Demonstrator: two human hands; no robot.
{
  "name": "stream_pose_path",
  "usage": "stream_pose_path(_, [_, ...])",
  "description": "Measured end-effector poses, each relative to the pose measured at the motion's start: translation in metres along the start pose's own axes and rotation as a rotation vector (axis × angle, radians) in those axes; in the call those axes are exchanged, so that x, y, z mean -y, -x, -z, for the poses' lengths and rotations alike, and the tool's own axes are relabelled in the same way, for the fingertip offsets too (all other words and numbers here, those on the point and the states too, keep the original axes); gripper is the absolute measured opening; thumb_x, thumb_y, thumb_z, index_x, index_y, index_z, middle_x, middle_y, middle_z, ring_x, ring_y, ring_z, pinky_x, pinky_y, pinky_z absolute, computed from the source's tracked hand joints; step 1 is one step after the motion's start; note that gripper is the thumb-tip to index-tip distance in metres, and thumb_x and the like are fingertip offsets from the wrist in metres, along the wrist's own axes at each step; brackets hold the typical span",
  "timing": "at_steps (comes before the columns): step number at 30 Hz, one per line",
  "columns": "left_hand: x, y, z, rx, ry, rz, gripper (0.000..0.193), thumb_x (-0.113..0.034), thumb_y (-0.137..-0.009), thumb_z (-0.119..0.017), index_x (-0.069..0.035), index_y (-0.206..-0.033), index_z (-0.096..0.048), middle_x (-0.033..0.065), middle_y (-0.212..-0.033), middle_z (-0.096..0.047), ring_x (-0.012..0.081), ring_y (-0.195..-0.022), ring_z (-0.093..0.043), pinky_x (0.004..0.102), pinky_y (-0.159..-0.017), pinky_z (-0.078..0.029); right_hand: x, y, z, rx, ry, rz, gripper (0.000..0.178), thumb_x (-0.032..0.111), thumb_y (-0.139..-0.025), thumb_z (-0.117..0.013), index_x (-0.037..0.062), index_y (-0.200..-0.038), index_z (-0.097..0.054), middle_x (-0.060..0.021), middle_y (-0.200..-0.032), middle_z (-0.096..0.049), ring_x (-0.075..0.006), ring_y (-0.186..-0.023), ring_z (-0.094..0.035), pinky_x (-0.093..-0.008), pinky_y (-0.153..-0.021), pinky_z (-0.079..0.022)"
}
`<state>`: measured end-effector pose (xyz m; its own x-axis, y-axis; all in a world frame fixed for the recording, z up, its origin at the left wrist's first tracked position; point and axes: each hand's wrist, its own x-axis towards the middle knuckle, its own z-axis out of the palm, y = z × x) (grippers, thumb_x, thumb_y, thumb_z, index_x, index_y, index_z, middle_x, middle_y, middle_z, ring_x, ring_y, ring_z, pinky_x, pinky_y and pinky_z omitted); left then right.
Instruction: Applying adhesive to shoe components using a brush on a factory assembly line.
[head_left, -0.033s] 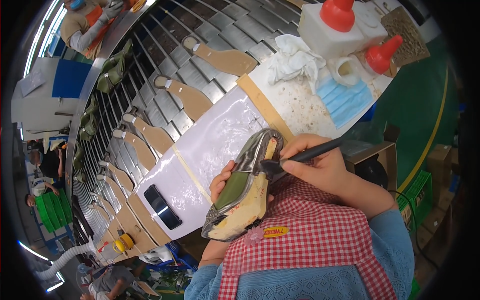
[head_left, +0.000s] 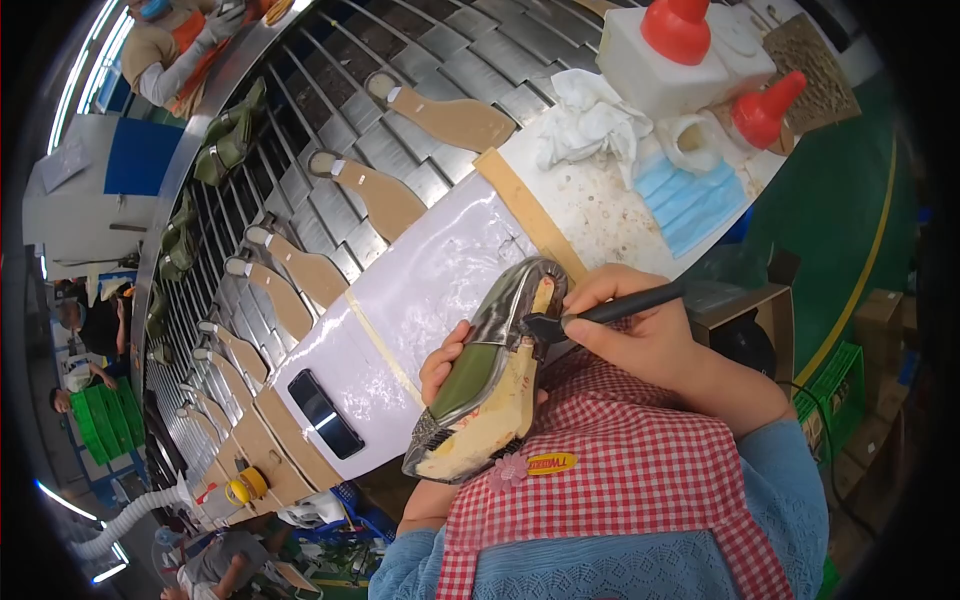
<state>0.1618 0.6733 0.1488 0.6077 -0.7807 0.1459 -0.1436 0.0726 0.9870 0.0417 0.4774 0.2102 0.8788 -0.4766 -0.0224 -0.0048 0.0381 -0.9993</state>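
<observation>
My left hand [head_left: 444, 362] is wrapped around a green and metallic-silver shoe [head_left: 487, 365], its fingers on the upper and its palm hidden behind. The shoe is tilted, with its pale, unsoled underside turned toward me. In my right hand [head_left: 640, 325] a black-handled brush [head_left: 622, 303] is pinched between thumb and fingers. Its flat dark tip meets the shoe's underside near the narrow waist, beside the silver edge. A white sheet-covered work surface [head_left: 455, 260] lies just beyond the shoe.
Tan soles [head_left: 455, 122] line the edge of a metal slatted conveyor [head_left: 480, 65]; green shoes [head_left: 228, 140] stand farther across. A phone [head_left: 325, 414] lies at left. At right are a red-capped white container [head_left: 655, 70], an open jar [head_left: 690, 140], crumpled cloth [head_left: 592, 122] and a blue mask [head_left: 690, 200].
The brush tip has shifted very slightly along the shoe's underside, with a small turn of my right hand. My left hand and the shoe stay in place.
</observation>
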Motion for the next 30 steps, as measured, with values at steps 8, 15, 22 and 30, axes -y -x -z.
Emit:
stream_pose_path(8, [0.001,-0.04,0.026,-0.184,0.217,-0.084,0.088,-0.039,-0.079,-0.073,-0.009,-0.143,-0.021,0.0139,-0.136,-0.044,0.0275,-0.127,-0.042,0.046,-0.107,-0.034,0.03,-0.006,0.01,-0.167,-0.333,0.04,0.016,-0.001,-0.079,-0.068,0.0012,-0.093,-0.06,-0.0079,-0.097,-0.062,-0.0122,-0.09,-0.058,-0.0261,-0.079,-0.047])
stream_pose_path(15, [-0.03,-0.181,0.065,-0.016,1.025,0.132,0.066,-0.042,-0.086,-0.062,-0.012,-0.139,-0.036,0.0095,-0.136,-0.048,0.0286,-0.124,-0.046,0.0465,-0.108,-0.034,0.045,-0.006,0.042,-0.124,-0.246,0.156,0.013,-0.002,-0.078,-0.067,-0.0002,-0.089,-0.06,-0.0133,-0.098,-0.062,-0.0189,-0.094,-0.059,-0.0297,-0.086,-0.045])
stream_pose_path(22, [-0.037,-0.393,0.081,-0.018,0.684,-0.021,0.052,0.0,-0.079,-0.067,-0.006,-0.126,-0.047,0.0055,-0.116,-0.058,0.02,-0.108,-0.056,0.0341,-0.094,-0.044,0.045,-0.034,0.065,-0.136,-0.328,0.101,0.014,0.001,-0.078,-0.069,-0.0001,-0.089,-0.061,-0.0146,-0.096,-0.063,-0.02,-0.091,-0.06,-0.0308,-0.084,-0.045])
stream_pose_path(30, [0.053,-0.553,0.098,0.054,0.425,0.026,0.06,0.005,-0.07,-0.074,-0.004,-0.124,-0.048,0.0045,-0.115,-0.059,0.0186,-0.104,-0.057,0.0318,-0.091,-0.044,0.033,-0.062,0.087,-0.17,-0.336,0.004,0.017,-0.003,-0.076,-0.07,-0.0008,-0.091,-0.062,-0.0162,-0.099,-0.062,-0.0207,-0.092,-0.06,-0.0309,-0.083,-0.046])
